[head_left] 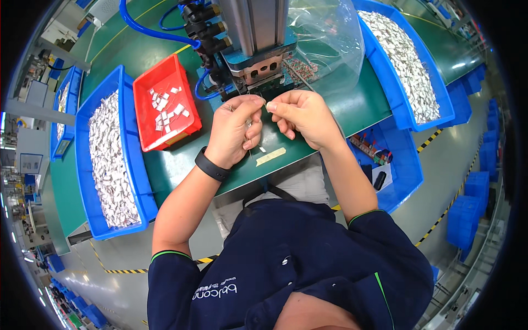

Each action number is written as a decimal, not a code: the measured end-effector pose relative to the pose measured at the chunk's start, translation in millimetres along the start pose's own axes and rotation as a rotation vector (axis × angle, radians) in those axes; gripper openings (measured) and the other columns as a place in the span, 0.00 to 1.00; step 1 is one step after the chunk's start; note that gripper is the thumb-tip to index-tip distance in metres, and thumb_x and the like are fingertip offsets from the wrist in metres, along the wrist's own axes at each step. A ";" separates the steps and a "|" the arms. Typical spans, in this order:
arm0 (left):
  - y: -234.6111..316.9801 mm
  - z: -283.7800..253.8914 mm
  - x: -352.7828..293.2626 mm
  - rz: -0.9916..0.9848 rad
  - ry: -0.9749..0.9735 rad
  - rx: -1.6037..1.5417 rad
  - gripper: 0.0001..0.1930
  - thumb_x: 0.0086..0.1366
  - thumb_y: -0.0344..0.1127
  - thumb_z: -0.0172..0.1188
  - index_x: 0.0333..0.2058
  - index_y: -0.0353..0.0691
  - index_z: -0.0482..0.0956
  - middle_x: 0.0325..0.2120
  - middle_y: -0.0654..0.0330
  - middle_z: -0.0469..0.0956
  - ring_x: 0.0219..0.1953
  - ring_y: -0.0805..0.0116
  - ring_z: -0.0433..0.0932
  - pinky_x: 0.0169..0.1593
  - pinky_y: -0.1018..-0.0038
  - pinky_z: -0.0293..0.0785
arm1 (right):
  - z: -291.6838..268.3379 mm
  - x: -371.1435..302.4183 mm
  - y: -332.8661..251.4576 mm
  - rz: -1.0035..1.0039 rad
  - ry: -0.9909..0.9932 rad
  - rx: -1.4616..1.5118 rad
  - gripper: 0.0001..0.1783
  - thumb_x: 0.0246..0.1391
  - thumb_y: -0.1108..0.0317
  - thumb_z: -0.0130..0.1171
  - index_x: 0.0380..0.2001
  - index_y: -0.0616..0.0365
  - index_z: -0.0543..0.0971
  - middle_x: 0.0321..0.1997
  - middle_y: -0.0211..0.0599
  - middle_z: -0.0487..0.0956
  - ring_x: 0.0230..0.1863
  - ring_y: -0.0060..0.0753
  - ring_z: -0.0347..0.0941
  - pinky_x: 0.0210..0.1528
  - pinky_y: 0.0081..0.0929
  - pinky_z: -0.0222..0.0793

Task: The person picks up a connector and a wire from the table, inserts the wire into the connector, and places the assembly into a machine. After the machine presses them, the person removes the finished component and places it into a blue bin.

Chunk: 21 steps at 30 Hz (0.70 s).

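Note:
In front of the press-like machine (258,60), my two hands meet with their fingertips close together. My left hand (240,126), with a black band on its wrist, is closed in a pinch, its other fingers curled inward. Thin wire-like strands show at those fingers. A small white piece (262,149) shows just below them, by the bench edge. My right hand (302,117) is pinched as well, thumb against forefinger. What lies between its fingertips is too small to make out.
A red bin (144,144) with several white pieces stands left, beside a blue bin (82,137) full of small white parts. Another full blue bin (379,71) is at right. A lower blue bin (410,184) holds tools. A clear plastic bag (341,49) lies behind the machine.

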<state>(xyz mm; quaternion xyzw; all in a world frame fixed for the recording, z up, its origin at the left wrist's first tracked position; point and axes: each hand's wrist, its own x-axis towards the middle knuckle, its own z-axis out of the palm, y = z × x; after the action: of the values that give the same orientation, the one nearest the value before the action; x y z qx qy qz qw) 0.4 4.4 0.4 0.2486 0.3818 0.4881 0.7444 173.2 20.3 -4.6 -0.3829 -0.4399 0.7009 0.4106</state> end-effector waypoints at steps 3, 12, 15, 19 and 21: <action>0.5 1.2 0.1 0.028 0.035 0.011 0.06 0.65 0.32 0.55 0.34 0.36 0.72 0.19 0.65 0.68 0.10 0.80 0.58 0.10 0.82 0.52 | -2.0 0.9 4.4 0.011 -0.014 0.005 0.10 0.57 0.68 0.62 0.32 0.67 0.77 0.24 0.33 0.77 0.17 0.16 0.69 0.15 0.13 0.62; 25.0 5.7 -21.7 -0.020 0.082 0.189 0.09 0.65 0.33 0.58 0.39 0.34 0.74 0.20 0.65 0.68 0.11 0.81 0.59 0.10 0.83 0.51 | -10.5 -0.9 -8.5 0.027 -0.026 0.144 0.08 0.56 0.69 0.61 0.27 0.63 0.76 0.19 0.30 0.74 0.13 0.12 0.64 0.10 0.12 0.53; 39.3 6.4 -37.6 -0.094 0.031 0.594 0.10 0.63 0.34 0.62 0.38 0.34 0.78 0.17 0.69 0.69 0.12 0.84 0.62 0.13 0.84 0.54 | -7.6 8.0 -14.9 0.058 -0.003 0.131 0.09 0.53 0.71 0.62 0.23 0.61 0.73 0.17 0.29 0.72 0.11 0.10 0.59 0.10 0.13 0.48; 26.3 -10.7 -46.5 -0.007 -0.002 1.111 0.11 0.60 0.37 0.66 0.33 0.34 0.82 0.16 0.70 0.73 0.16 0.86 0.66 0.19 0.84 0.60 | -7.7 17.6 -12.1 0.073 -0.011 0.121 0.12 0.51 0.71 0.62 0.20 0.59 0.70 0.17 0.29 0.70 0.10 0.10 0.57 0.10 0.14 0.47; 23.4 -14.3 -49.0 -0.017 0.005 1.169 0.11 0.59 0.37 0.66 0.33 0.33 0.82 0.17 0.70 0.73 0.17 0.86 0.66 0.20 0.84 0.61 | -8.2 19.9 -11.5 0.073 -0.003 0.125 0.12 0.51 0.71 0.62 0.20 0.59 0.70 0.16 0.29 0.70 0.10 0.10 0.56 0.09 0.14 0.47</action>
<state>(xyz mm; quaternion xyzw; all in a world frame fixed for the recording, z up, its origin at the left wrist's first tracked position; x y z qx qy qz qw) -35.2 -31.2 25.4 0.6138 0.5916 0.1912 0.4864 175.9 44.1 0.0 -0.3710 -0.3816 0.7422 0.4073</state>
